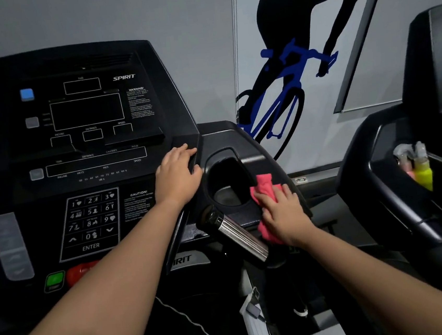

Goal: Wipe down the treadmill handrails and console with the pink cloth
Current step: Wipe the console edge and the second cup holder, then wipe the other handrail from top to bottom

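Pressing the pink cloth (264, 188) down on the treadmill's side wing (241, 138), the right grip (282, 215) is wide: its fingers are spread and nearly straight over the fabric, pinning it rather than clutching it. The cloth bunches out ahead of the fingertips and again below the heel of the hand. Just ahead of this grip and to its left gapes the cup holder (225, 177).

The chrome handrail bar (241, 233) lies close against the left side of the right grip, and the cloth's lower fold appears to touch it. Its long axis slants from the cup holder back toward the person, roughly parallel to the forearm. The right grip is plainly the nearer one. I judge the next wipe would slide the cloth leftward onto the bar and run along its length, with the fingers curling round it.

The left grip (177, 174) rests across the cup holder from the right one, palm down on the right edge of the console (86, 113). It too is wide and holds nothing. The console face lies beyond it, farther from the cloth and, I judge, a later step.
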A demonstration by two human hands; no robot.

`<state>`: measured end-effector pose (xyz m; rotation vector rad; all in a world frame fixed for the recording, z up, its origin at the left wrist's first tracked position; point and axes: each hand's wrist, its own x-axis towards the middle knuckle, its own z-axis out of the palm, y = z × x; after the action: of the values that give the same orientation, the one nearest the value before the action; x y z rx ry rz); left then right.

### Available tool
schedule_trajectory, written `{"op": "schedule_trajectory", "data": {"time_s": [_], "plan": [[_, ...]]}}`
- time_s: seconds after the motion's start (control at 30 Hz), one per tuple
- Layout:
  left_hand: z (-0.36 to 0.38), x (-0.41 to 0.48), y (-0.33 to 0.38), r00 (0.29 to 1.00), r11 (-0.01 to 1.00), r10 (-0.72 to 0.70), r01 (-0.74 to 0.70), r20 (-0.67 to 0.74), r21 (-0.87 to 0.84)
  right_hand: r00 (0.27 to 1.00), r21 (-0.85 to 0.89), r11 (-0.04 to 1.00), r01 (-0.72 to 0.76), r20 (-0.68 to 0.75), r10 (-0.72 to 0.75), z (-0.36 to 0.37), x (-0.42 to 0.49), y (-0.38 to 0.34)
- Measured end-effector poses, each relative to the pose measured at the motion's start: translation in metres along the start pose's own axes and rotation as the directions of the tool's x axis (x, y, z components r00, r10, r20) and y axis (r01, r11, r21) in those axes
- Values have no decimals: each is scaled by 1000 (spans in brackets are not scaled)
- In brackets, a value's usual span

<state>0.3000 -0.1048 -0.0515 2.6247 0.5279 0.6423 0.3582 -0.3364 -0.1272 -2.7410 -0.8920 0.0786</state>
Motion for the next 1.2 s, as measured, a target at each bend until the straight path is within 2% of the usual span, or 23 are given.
{"op": "schedule_trajectory", "data": {"time_s": [0.13, 0.2, 0.3, 0.37, 0.47, 0.53, 0.67, 0.8, 0.87, 0.93, 1.03, 1.1, 1.2], "plan": [[-2, -6, -3, 999, 998, 30, -32, 44, 49, 967, 70, 970, 234, 82, -240, -4, -12, 7], [-3, -15, -6, 997, 996, 44, -49, 68, 71, 961, 105, 961, 257, 75, -266, -9, -10, 21], [-6, -30, -12, 995, 995, 51, -58, 82, 85, 985, 192, 966, 173, -35, -169, -12, -7, 33], [-7, -39, -14, 995, 996, 44, -50, 85, 80, 993, 167, 982, 85, -101, -69, -10, -2, 34], [-10, -55, -17, 996, 996, 35, -42, 87, 78, 991, 84, 994, -71, -103, 79, -14, 6, 27], [-12, -65, -20, 996, 997, 35, -40, 82, 68, 986, 181, 978, -106, -111, 128, -24, 10, 20], [-15, -82, -25, 997, 997, 40, -43, 61, 58, 973, 527, 850, 20, -205, 104, -59, 9, -17], [-15, -87, -26, 999, 999, 27, -28, 24, 29, 965, 748, 635, 195, -262, 12, -95, -11, -77], [-15, -87, -25, 1000, 1000, 18, -19, 13, 23, 971, 726, 650, 225, -219, -91, -95, -17, -105], [-16, -87, -24, 999, 999, 25, -25, 23, 25, 972, 618, 751, 235, -160, -173, -81, -16, -128], [-18, -89, -24, 998, 999, 49, -50, 24, 18, 986, 545, 822, 166, -97, -134, -55, -20, -142], [-18, -89, -26, 998, 998, 59, -59, 8, 30, 967, 519, 822, 235, -209, -144, -49, -29, -143], [-15, -89, -26, 999, 998, 31, -32, 14, 45, 874, 351, 824, 445, -369, -315, -41, -37, -136]]}}
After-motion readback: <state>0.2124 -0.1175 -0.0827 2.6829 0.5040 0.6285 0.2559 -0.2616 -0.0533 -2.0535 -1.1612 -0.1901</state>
